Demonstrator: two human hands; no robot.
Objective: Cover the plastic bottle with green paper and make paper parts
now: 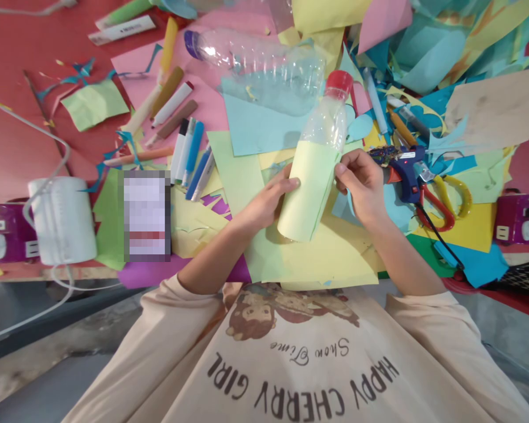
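A clear plastic bottle with a red cap tilts over the table, its lower body wrapped in pale green paper. My left hand grips the wrapped bottle from the left, thumb on the paper and the other fingers hidden behind it. At the right side, my right hand has thumb and forefinger pinched at the paper's upright edge, where one layer overlaps another. Close to the right hand lies a dark blue glue gun, with red-and-yellow scissors beside it.
A second clear bottle with a blue cap lies at the back. Several markers and a phone are on the left, near a white box with cables. Coloured paper scraps pile up at the back right.
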